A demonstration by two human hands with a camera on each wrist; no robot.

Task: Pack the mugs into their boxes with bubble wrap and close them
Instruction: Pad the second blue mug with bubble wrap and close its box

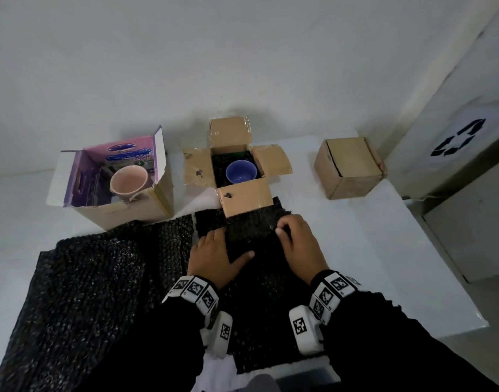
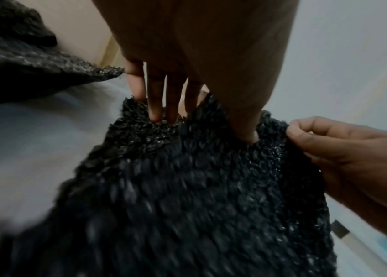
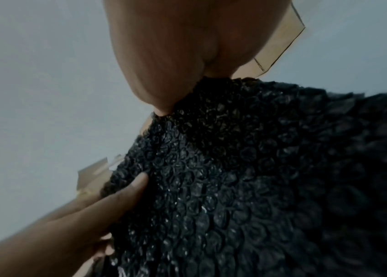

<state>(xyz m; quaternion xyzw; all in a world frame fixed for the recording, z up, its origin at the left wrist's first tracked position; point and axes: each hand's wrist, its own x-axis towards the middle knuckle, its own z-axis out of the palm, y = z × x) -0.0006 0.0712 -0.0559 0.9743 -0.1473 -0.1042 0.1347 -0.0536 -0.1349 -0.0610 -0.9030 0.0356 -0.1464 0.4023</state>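
A small piece of black bubble wrap (image 1: 251, 236) stands lifted in front of me, just short of the open brown box (image 1: 244, 199). My left hand (image 1: 217, 256) pinches its left side, thumb in front (image 2: 247, 131) and fingers behind. My right hand (image 1: 296, 244) pinches its right edge with curled fingers (image 2: 311, 131). A blue mug (image 1: 240, 171) sits upright in that box on dark wrap, with all flaps spread. A pink mug (image 1: 128, 182) leans inside a purple-lined box (image 1: 124, 210) at the left.
A closed brown box (image 1: 347, 168) sits at the back right of the white table (image 1: 384, 264). A large black bubble wrap sheet (image 1: 87, 278) covers the near left. A grey bin with a recycling mark (image 1: 457, 142) stands past the table's right edge.
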